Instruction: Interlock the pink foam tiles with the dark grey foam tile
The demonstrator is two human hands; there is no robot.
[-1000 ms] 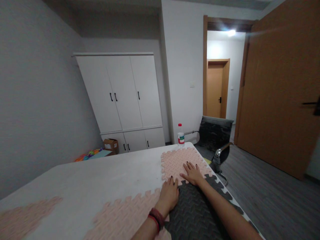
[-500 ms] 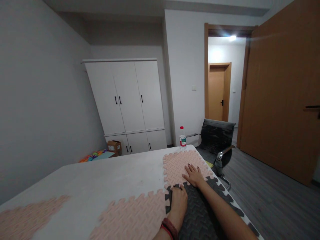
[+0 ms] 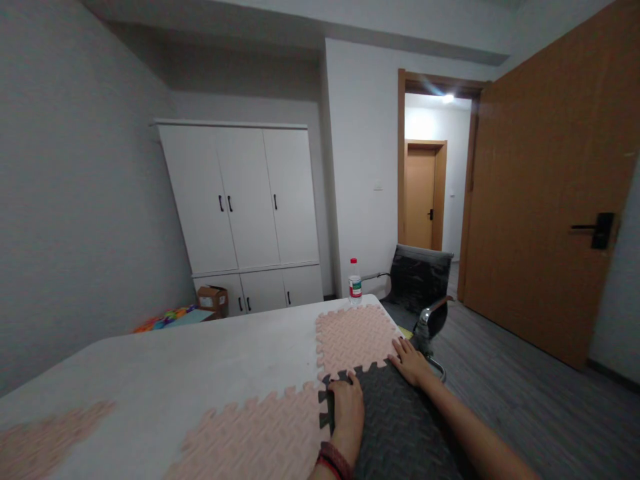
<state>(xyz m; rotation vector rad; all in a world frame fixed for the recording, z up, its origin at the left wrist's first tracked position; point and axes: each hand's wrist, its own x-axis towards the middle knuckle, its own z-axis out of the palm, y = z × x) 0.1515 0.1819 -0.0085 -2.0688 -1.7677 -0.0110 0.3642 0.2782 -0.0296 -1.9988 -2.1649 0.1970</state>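
Note:
My left hand (image 3: 347,408) lies flat, fingers apart, on the far left corner of a dark grey foam puzzle mat (image 3: 400,427). My right hand (image 3: 410,361) presses flat on the same mat's far right corner, where its teeth meet a pink foam mat (image 3: 353,337). Another pink mat (image 3: 250,437) adjoins the grey one on the left. All lie on a white table (image 3: 190,360). Neither hand grips anything.
A water bottle with a red cap (image 3: 355,282) stands at the table's far edge. A black office chair (image 3: 420,287) sits beyond the table's right corner. A third pink mat (image 3: 45,440) lies at the near left. White cabinets (image 3: 240,213), a cardboard box (image 3: 213,298) and an open wooden door (image 3: 540,220) lie beyond.
My left hand slid back from the pink mat onto the grey mat's corner. My right hand moved right and back off the pink mat to the grey mat's edge.

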